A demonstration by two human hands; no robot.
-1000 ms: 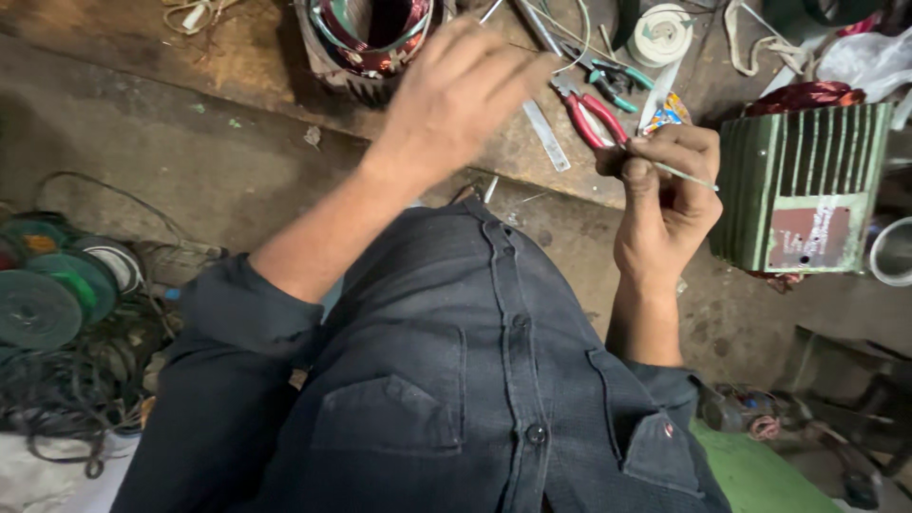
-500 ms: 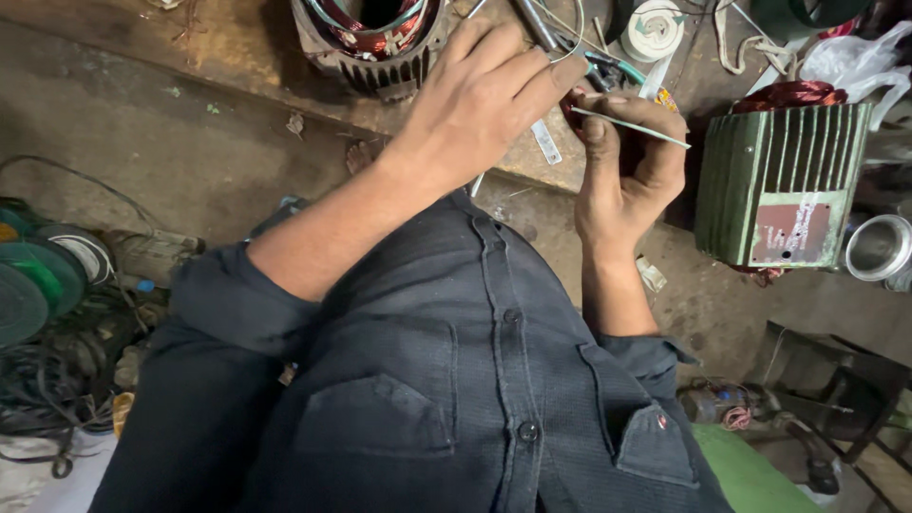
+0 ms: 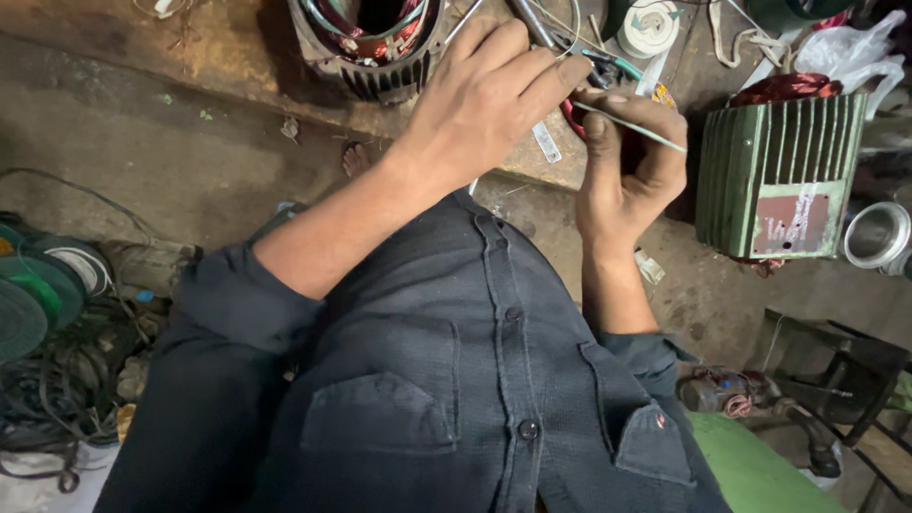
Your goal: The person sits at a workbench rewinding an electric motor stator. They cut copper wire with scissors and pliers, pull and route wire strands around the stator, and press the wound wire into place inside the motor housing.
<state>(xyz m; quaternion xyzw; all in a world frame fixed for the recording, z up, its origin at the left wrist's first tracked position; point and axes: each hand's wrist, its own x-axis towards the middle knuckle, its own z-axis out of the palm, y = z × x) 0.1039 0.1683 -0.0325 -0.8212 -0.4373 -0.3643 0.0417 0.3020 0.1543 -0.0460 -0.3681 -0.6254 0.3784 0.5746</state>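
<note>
Right hand (image 3: 632, 161) curled closed, pinching a thin pale sleeve (image 3: 632, 126); left hand (image 3: 484, 90) partly open, fingertips on its near end. Risk: crowded surface (image 3: 237, 47), a slip drops it among the pliers (image 3: 575, 114).

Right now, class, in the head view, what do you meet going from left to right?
Green spools → ribbed motor core with copper windings → left hand → right hand holding a thin strip → green ribbed motor housing → shiny metal cup.
</note>
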